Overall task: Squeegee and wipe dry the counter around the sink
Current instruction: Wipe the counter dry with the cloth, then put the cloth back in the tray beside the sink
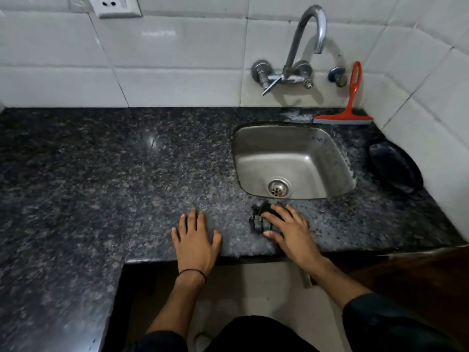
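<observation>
White tiled wall (pixel 177 59) — socket (pixel 115 6), perhaps — pale floor (pixel 266 288).

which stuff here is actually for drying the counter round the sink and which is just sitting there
For the job:
- red squeegee, leaning against the wall tiles behind the sink
- dark cloth under the right hand
- granite counter, left hand flat on it

Just lying about:
- dark oval dish right of the sink
- tap
- wall socket
</observation>
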The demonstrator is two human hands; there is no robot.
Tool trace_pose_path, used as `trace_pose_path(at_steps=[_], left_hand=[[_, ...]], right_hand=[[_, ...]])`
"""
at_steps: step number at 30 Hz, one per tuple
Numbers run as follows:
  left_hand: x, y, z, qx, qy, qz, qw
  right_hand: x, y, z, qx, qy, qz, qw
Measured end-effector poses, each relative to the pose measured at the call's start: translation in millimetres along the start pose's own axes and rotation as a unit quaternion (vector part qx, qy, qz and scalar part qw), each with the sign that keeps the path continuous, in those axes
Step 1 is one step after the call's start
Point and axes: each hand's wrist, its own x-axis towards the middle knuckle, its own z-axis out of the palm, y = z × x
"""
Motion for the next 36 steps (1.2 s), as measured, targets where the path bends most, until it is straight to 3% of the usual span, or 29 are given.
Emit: trace_pose_path(at_steps=[3,5,7,11,19,25,32,34,36], left_hand=[[4.1,26.7,2.3,-0.016,0.014,-0.025,0.999],[6.0,48.4,8.2,-0.026,0.018,-0.016,0.999],[7.3,68.6,15.2,-0.028,0.023,0.009,0.999],[9.4,121.2,32.9,-0.052,0.026,0.048,0.997],[20.0,240.8,80.7,-0.061,0.026,0.177,0.982],[33.7,309.5,123.8,0.006,-0.093,0.208,0.974],[35.1,314.3,135.0,0.072,-0.104,0.189,0.974],[36.2,315.5,134.5,0.071,-0.106,0.184,0.975],[36.2,315.3,134.4,0.075,-0.108,0.184,0.974]], right_hand=[[-1.0,5.7,5.0,0.003,0.042,-0.07,0.997],[3.6,20.5,-5.5,0.065,0.035,-0.086,0.994],[6.6,32.8,-23.1,0.2,0.006,-0.046,0.979],[1.6,72.9,-65.5,0.413,-0.064,0.06,0.907],[-22.4,182.8,-147.8,0.473,-0.021,0.167,0.865],[4.6,278.7,-187.9,0.378,0.042,0.243,0.893],[83.1,315.7,-207.5,0.206,0.131,0.262,0.934],[98.0,324.1,-199.4,0.142,0.084,0.277,0.947],[104.2,329.2,-188.6,0.089,-0.016,0.31,0.946]])
